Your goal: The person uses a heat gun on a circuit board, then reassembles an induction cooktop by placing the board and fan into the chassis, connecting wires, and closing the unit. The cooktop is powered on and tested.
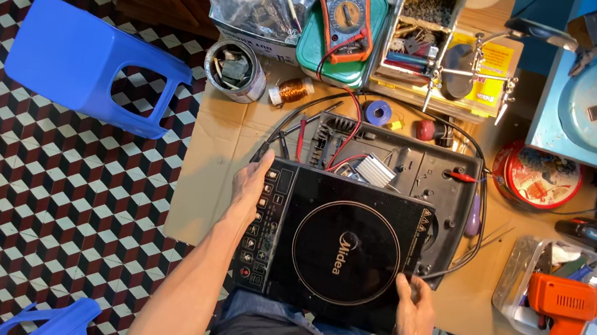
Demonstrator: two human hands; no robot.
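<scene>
- Blue stool [87,65]: lies on its side on the checkered floor, well left of the cooktop.
- Tin can [235,69]: stands on the cardboard sheet [211,177], up and left of the cooktop, with a copper wire spool [294,91] just beside it.
- Left hand [253,184]: fingers clamped on the cooktop's left edge, by the button strip.
- Cooktop [338,244]: a black glass top panel, held above the person's lap, tilted over the open base.
- Open base [404,170]: behind the cooktop, partly hidden by it, red and black wires running across it.
- Multimeter [344,5]: above the cooktop, resting on a green box [360,72].
- Right hand [414,310]: fingers gripping the cooktop's lower right corner.
- Red round tin [537,175]: right of the open base.
- Orange drill [563,312]: well right of the cooktop, on a clear plastic tray [521,272].
</scene>
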